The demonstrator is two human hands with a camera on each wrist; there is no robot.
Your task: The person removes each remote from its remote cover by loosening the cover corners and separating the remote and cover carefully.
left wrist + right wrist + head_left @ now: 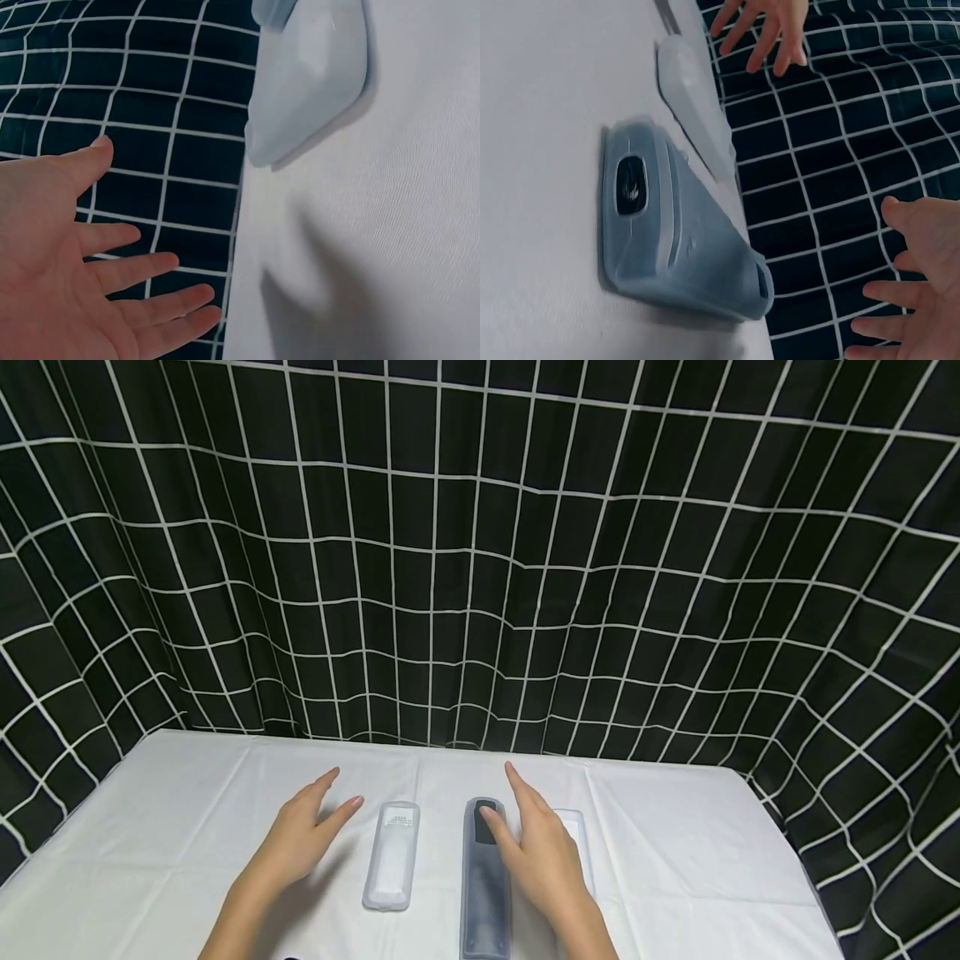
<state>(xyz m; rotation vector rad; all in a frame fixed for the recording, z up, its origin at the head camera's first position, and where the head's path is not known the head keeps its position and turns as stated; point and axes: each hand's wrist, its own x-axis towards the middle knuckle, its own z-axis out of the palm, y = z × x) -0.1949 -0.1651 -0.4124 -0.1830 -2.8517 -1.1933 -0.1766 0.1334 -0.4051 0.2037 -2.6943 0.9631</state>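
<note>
My left hand (296, 837) hovers over the cloth left of a white remote control (392, 852) in a clear cover, its fingers spread and holding nothing. That remote lies flat with a printed label at its far end. To its right lies a longer, grey-blue remote-shaped thing (486, 893) in a translucent cover, with a dark panel near the far end. My right hand (546, 860) is held above its right side, fingers extended and grasping nothing. Behind that hand a third, pale covered thing (576, 827) shows only in part. Both palms (67, 292) appear bare in the wrist views.
A white cloth (150, 835) with fold lines covers the table. Black curtain (480, 568) with a white grid hangs behind the table and along both sides. A small dark object (292, 957) just shows at the bottom edge of the head view.
</note>
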